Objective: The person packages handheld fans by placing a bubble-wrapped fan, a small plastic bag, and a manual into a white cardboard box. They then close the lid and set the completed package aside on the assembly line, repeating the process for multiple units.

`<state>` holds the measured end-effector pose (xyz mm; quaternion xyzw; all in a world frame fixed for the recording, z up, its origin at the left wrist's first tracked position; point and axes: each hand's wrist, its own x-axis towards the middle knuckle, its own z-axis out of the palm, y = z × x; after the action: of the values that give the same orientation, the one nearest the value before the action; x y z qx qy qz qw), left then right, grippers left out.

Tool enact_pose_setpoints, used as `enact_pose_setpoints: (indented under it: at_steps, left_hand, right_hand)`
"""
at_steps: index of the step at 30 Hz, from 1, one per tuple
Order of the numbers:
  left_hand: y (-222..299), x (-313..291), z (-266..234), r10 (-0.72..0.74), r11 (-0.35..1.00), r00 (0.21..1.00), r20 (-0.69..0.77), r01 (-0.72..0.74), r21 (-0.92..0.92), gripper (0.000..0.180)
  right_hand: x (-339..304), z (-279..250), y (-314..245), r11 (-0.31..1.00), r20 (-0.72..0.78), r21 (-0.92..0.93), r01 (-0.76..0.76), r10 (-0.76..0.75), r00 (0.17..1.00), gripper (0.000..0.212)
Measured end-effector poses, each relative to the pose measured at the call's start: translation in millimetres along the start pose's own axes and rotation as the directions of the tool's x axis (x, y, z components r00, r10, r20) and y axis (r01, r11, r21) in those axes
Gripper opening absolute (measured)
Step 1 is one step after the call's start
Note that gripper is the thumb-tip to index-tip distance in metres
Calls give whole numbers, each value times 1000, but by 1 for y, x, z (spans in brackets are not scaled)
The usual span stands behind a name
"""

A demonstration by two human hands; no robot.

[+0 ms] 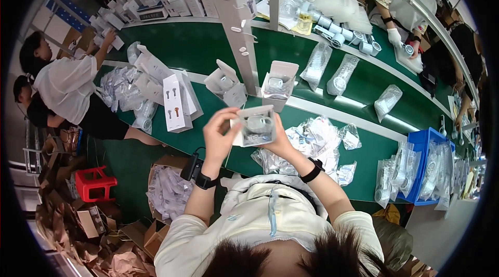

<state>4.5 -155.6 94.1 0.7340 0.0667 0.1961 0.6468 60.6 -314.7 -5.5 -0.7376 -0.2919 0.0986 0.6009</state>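
Observation:
In front of my body I hold an open white carton (255, 111) between both hands, its open end facing up toward me. Inside lies a pale item in clear plastic (258, 124); its exact kind is hard to make out. My left hand (219, 134) grips the carton's left side, thumb near the open flap. The right hand (281, 140) wraps round its right side. Just beyond stand two more open cartons, one tilted (226, 83) and one upright (279, 85), each with a pale bagged item showing. Right of my hands spreads a pile of small clear packets (314, 139).
Printed white cartons (178, 104) and bagged parts (122, 87) lie left on the green table. A white post (234, 27) rises beyond my hands. At right, a blue bin (422, 165) holds bagged parts. Co-workers stand left and far right. A red stool (96, 183) stands on the floor.

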Motion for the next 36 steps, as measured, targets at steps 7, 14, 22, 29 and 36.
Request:
enact_pose_setpoints:
  at_steps: [7,14,22,29,36]
  left_hand:
    - [-80,26,-117,194,292,878,-438,374,880,58]
    - [-23,-28,-139,184,933,770,-611,58,354,72]
    - [4,-74,20,198,959,872,447,-266,95,79]
    - [-13,-35,136,124,940,747,654,122,-318,95]
    - [-52,-15,164,227,972,767,600,-218,-89,98]
  right_hand:
    - [41,72,24,995,-139,43,-92,97,986,113]
    - [5,46,20,952,-125,-238,-195,169,978,115]
    - [-68,-70,-83,828,59,552,-98,79,995,116]
    - [-134,-143,-50,992,-166,76,-104,115,979,103]
    - [-276,-287,47,-88,-923,-260,-962,314,221,37]
